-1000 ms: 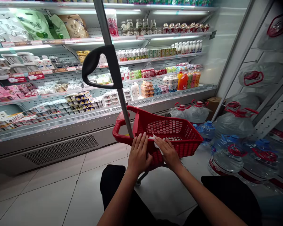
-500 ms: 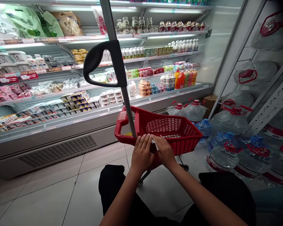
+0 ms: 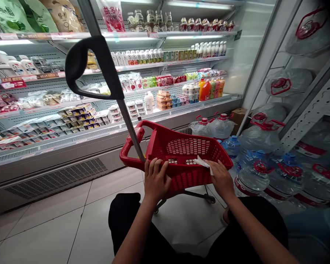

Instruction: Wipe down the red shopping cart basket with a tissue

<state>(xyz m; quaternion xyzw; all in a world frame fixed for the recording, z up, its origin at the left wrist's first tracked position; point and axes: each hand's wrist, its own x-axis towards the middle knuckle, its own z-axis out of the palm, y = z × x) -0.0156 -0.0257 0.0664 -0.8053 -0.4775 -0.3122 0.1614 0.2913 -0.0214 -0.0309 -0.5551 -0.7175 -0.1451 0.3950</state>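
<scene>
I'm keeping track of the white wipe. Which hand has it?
The right hand, farther from the pole: the wipe sticks out from it over the basket. The left hand, nearer the pole, shows none.

Left hand [image 3: 156, 179] on near rim of red basket [image 3: 181, 176], by pole [image 3: 130, 124]. Right hand [image 3: 221, 179] farther along same rim, white wipe [image 3: 203, 162] under fingers, seemingly pinched. Water jugs [image 3: 251, 179] right of basket; chiller [image 3: 99, 143] behind.

Wearing plain black trousers [image 3: 126, 220], wide and rounded over the knees [image 3: 266, 216]. Showing bare forearms [image 3: 136, 231], bare left hand [image 3: 156, 182] and bare right hand [image 3: 222, 180].
</scene>
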